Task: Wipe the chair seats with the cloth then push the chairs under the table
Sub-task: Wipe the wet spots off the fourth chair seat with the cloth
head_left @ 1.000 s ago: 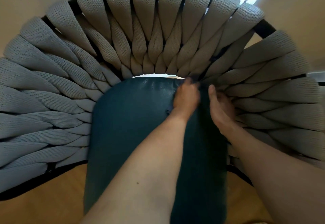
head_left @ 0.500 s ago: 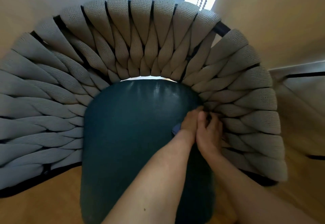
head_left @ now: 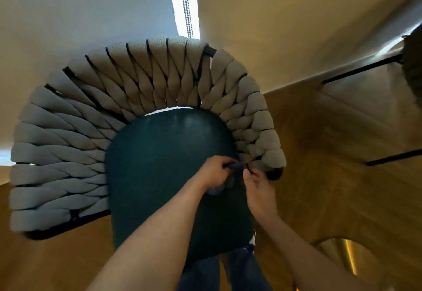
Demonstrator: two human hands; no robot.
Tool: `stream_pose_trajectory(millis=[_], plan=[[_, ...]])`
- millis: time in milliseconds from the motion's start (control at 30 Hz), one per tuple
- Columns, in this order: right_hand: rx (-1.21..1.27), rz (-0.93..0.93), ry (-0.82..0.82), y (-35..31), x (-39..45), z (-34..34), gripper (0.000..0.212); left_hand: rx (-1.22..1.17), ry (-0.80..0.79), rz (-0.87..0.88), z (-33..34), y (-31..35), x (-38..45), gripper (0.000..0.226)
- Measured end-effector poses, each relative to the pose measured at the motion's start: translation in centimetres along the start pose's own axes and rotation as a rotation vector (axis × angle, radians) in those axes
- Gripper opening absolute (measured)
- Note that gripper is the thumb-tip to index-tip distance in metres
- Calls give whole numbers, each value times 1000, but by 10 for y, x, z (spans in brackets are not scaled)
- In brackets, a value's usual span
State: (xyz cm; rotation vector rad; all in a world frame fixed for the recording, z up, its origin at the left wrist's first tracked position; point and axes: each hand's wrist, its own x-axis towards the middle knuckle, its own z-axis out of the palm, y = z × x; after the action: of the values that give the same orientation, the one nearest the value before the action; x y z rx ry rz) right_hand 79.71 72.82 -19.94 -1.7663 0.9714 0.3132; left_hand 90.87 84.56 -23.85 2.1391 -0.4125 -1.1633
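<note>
I am looking straight down onto a chair with a dark teal seat cushion [head_left: 169, 172] and a curved backrest of thick grey woven straps [head_left: 75, 144] wrapped over a black frame [head_left: 68, 224]. My left hand [head_left: 213, 172] is lying on the right side of the cushion with its fingers curled around a small dark blue cloth [head_left: 234, 167]; a fold of that cloth is also bulging out beneath the palm, against the cushion. My right hand [head_left: 258, 188] is sitting just beside it at the cushion's right edge, its fingertips [head_left: 247, 173] drawn together and reaching into the cloth where the cushion is meeting the lowest straps of the right armrest. I cannot tell whether those fingertips are actually pinching the cloth or only touching it. Both hands are nearly touching each other, with the cloth between them.

The cushion's near edge is overlapping my legs in blue jeans [head_left: 228, 272] at the bottom of the view. The chair is standing on a wooden floor [head_left: 331, 176]. Behind the backrest a pale wall is rising, with a bright strip of window and a beaded blind chain [head_left: 185, 5] hanging down it. To the right, thin black bars [head_left: 360, 69] are crossing the scene.
</note>
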Motion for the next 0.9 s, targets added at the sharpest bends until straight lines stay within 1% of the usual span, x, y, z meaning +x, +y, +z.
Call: stream_pose_trajectory(millis=[33,100,133,267,400,533,600,700,800,900], plan=[[22,10,-26,-2,-7,-7,23,-7,12,-7,3,4,-8,34],[33,26,-73,-5,-21,-22,40,-23,51,-20,11,16,-26,32],[24,33,-83,-4,-27,-29,45,-23,72,-29,15,21,-34,31],[35,44,-69,-3,-51,-58,48,-65,125,-54,30,40,-71,27],[9,18,-120,2,-77,-88,50,-203,103,-62,38,64,-111,20],[-15,-78,-209,4,-107,-110,52,-269,66,-34,46,89,-149,25],[-39,-158,-262,8,-119,-119,53,-291,30,-9,52,101,-163,28],[-137,-273,-284,10,-138,-131,44,-273,-17,43,59,116,-182,27],[-174,-343,-217,13,-158,-141,30,-228,-48,132,67,127,-198,28],[-163,-368,-156,17,-180,-150,19,-162,-54,211,74,134,-212,27]])
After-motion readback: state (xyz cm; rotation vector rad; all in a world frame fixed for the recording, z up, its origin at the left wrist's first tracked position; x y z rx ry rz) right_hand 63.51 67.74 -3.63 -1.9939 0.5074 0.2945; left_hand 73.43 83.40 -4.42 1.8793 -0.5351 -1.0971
